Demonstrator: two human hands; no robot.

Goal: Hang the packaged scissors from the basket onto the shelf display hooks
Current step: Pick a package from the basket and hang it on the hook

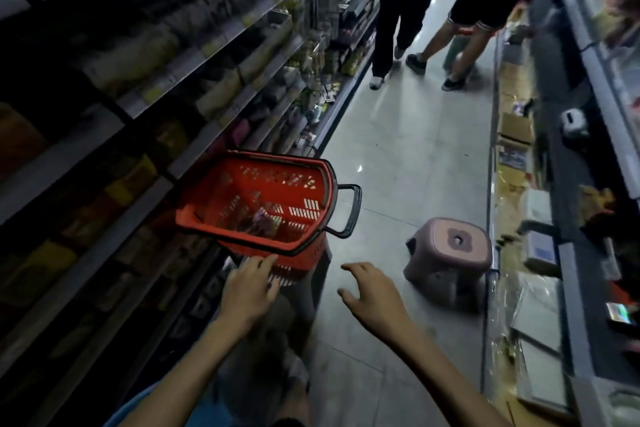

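A red plastic basket [207, 215] with a black rim and black handle stands in the aisle beside the left shelving, raised on a dark stand. A few small packages [264, 218] lie at its bottom, too blurred to name. My left hand [250, 291] reaches to the basket's near wall, fingers extended and touching it just below the rim. My right hand [372, 291] hovers to the right of the basket over the floor, fingers spread, holding nothing. The shelf [214, 45] with hanging goods runs along the left.
A pink plastic stool [450, 250] sits on the tiled floor to the right of the basket. Two people [401, 10] stand farther down the aisle. A counter with boxes and glass cases [519, 184] lines the right side.
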